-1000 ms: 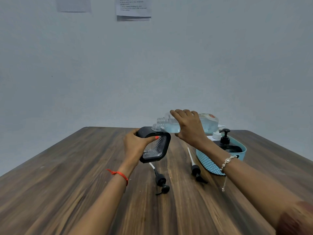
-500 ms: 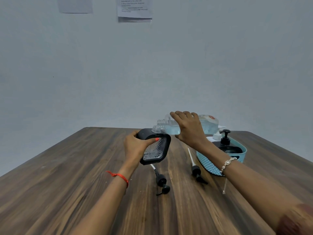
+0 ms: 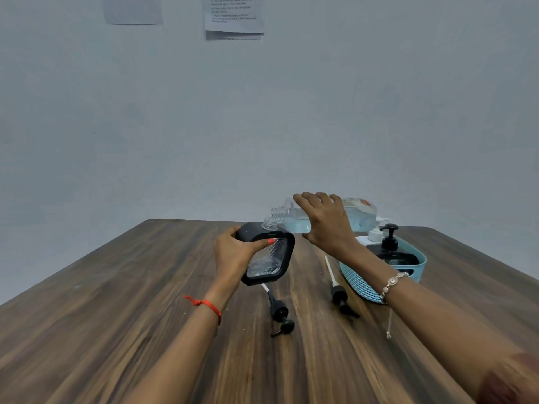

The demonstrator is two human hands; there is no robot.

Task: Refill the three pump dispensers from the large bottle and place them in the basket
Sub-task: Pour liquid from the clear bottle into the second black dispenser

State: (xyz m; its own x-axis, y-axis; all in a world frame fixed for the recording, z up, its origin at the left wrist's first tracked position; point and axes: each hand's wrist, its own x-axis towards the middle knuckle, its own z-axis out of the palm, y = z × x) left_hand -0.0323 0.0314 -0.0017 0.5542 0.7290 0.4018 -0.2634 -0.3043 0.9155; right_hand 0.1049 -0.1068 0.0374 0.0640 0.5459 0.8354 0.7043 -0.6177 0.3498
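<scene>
Since a second ago we hold steady: left hand point(image 3: 233, 252) fingers clamped on the tilted black dispenser point(image 3: 267, 255), right hand point(image 3: 326, 223) gripping the large bottle point(image 3: 294, 220), mouths nearly touching, left of the basket point(image 3: 364, 287); pouring likely continues.

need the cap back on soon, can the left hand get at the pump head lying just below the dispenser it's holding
Probably not yet: the left hand is wrapped around the tilted black dispenser being filled. The pump head lies uncovered on the table close beneath, so the path is free once that grip lets go.
</scene>
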